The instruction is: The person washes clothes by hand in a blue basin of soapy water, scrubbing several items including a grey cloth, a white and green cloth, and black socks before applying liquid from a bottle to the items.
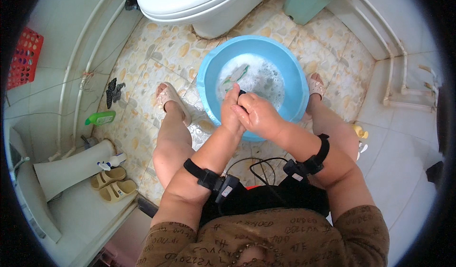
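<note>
My left hand (231,111) and my right hand (259,116) are pressed together above the near part of a light blue plastic basin (204,88). A small dark thing (242,92) peeks out between them; the fingers hide most of it, and its kind cannot be made out. The right fingers are curled in, and those of the left are closed against them. Wet skin shines on the right hand. Foamy water (266,79) fills the bottom of the basin. A pale thing with green edging (236,76) lies in the suds, partly covered.
The basin stands on a patterned tile floor (137,91) between my feet. Beyond it are a white toilet (190,0) and a green bin (306,3). To the left lie a green bottle (101,118), a dark cloth (114,92) and beige slippers (116,190). Pipes (389,72) run along the right wall.
</note>
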Demonstrator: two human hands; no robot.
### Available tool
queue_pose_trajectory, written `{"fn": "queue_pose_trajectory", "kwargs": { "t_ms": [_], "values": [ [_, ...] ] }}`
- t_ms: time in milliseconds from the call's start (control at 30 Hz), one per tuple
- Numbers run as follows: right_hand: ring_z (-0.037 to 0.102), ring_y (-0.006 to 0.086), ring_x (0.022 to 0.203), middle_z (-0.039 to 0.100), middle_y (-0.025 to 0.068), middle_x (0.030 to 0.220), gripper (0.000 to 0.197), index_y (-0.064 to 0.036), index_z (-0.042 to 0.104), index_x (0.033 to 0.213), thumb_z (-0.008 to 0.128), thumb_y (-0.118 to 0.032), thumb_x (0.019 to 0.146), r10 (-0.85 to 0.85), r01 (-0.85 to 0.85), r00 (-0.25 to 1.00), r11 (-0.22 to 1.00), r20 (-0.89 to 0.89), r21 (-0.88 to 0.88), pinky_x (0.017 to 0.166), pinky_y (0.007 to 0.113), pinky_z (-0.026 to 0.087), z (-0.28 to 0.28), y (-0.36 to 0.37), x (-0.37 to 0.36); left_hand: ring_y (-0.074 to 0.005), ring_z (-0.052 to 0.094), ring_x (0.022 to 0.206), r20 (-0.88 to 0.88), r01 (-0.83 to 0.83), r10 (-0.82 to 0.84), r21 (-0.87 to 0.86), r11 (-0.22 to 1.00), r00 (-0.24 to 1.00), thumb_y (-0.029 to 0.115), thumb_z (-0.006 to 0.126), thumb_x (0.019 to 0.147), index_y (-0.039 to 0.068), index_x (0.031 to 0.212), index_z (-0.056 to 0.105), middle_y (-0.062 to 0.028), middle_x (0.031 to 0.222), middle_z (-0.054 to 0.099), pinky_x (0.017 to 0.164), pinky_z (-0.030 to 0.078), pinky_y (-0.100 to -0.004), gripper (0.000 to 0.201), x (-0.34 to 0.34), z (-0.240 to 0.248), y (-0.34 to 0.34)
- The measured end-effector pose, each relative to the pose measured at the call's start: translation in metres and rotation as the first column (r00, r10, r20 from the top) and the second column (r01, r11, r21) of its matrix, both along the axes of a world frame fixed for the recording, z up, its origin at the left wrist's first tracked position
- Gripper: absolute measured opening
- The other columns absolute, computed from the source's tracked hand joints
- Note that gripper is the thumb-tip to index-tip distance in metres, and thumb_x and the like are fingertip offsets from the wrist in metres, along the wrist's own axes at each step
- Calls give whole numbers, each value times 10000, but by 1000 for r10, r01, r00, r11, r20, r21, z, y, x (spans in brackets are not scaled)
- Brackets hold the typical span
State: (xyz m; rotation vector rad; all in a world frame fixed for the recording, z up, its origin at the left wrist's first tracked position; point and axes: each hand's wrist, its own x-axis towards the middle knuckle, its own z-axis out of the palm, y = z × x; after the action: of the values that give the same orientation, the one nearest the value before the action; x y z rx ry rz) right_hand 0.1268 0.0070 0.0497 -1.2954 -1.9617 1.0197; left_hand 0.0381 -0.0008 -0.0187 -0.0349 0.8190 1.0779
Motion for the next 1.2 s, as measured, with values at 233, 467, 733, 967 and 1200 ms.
{"fn": "queue_pose_trajectory", "kwargs": {
  "t_ms": [233,467,733,967,1200],
  "values": [
    [509,388,661,527,227,703,285,-5,493,734,392,-260,814,-52,74,994,971,99,-227,603,443,399,-12,-3,-3,-177,505,712,-174,14,-51,-209,978,984,291,345,851,32,902,485,-90,824,524,650,430,-309,299,-1,35,8],
    [493,401,659,527,225,676,269,-4,487,711,386,-224,829,-273,287,953,953,129,-101,591,436,393,-51,28,23,-173,519,808,-332,-12,-40,-156,988,943,296,374,850,23,932,487,-84,856,544,725,413,-325,306,17,37,9],
    [488,351,688,502,172,748,173,-27,472,773,462,-198,795,-151,146,979,988,135,46,597,386,406,-18,13,24,-211,510,899,187,355,-335,-81,931,923,491,451,778,-8,995,444,-117,948,517,782,413,-349,544,-6,46,16],
    [459,291,948,459,120,1062,347,-80,455,1047,482,-39,703,180,-197,977,964,111,177,744,378,383,9,2,41,-163,507,618,-261,394,-402,-86,915,878,140,560,723,-9,798,495,-90,723,514,497,425,-275,179,-31,21,16],
    [485,276,947,453,99,1114,485,-151,414,1128,484,-34,662,310,-448,848,852,430,270,738,389,407,-18,-3,40,-197,517,541,-724,886,-597,41,462,345,80,563,642,17,726,519,-98,620,534,470,396,-283,114,-19,46,1]
  ]
}}
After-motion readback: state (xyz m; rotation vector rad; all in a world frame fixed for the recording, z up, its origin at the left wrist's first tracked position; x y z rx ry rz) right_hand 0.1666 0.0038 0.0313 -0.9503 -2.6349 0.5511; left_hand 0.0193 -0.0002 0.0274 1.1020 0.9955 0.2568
